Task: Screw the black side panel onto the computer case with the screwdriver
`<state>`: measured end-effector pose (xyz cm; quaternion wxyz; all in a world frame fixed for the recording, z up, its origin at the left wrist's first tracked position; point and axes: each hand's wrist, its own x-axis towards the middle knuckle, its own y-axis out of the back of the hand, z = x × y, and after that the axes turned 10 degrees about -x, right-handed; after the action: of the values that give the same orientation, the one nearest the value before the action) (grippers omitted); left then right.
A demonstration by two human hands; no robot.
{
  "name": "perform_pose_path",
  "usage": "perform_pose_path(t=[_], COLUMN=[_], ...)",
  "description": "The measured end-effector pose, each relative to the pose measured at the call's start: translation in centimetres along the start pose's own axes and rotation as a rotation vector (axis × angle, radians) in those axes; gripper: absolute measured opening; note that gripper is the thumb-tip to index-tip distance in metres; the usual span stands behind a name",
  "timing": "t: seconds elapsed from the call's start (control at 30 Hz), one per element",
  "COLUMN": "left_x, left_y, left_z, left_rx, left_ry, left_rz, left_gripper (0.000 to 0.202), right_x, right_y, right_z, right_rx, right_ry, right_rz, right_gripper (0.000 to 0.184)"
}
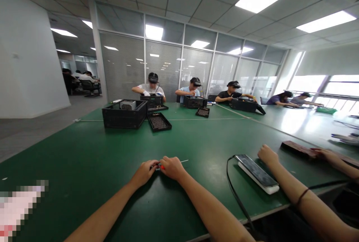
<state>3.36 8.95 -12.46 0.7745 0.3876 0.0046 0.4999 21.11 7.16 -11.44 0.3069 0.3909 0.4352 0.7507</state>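
Note:
Just above the green table (pixel 112 201), my left hand (pixel 143 173) and my right hand (pixel 171 168) meet fingertip to fingertip. The fingers of both are closed in a pinch. A small red-orange piece (pixel 162 167) shows between them, at my right fingertips. From behind my right hand a thin pale rod (pixel 184 161) sticks out to the right, perhaps the shaft of a tool; its other end is hidden. My left fingers are around a small dark thing, too covered to name.
To my right lie a phone on a white block (pixel 256 172), a black cable (pixel 231 182) and a neighbour's arms (pixel 294 187). Ahead stand a black computer case (pixel 123 116) and a shallow black tray (pixel 159 121). People work across the table at other black cases (pixel 195 101).

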Motion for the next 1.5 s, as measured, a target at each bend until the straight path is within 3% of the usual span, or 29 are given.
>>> perform_pose_path(t=[0.3, 0.63, 0.9, 1.5], left_x=[0.0, -0.1, -0.2, -0.3], left_y=[0.0, 0.0, -0.1, -0.3], left_z=[0.2, 0.5, 0.3, 0.0], left_rx=[-0.118, -0.005, 0.047, 0.025], left_ry=[0.043, 0.032, -0.026, -0.026], left_rz=[0.035, 0.024, 0.078, 0.081], left_gripper=[0.019, 0.019, 0.020, 0.015], right_x=[0.6, 0.4, 0.0, 0.2], right_y=[-0.1, 0.8, 0.9, 0.4], right_z=[0.2, -0.2, -0.5, -0.8], right_rx=[0.073, 0.116, 0.099, 0.096], right_ry=[-0.006, 0.001, -0.025, -0.033], right_rz=[0.032, -0.067, -0.047, -0.075], right_gripper=[0.020, 0.022, 0.023, 0.023])
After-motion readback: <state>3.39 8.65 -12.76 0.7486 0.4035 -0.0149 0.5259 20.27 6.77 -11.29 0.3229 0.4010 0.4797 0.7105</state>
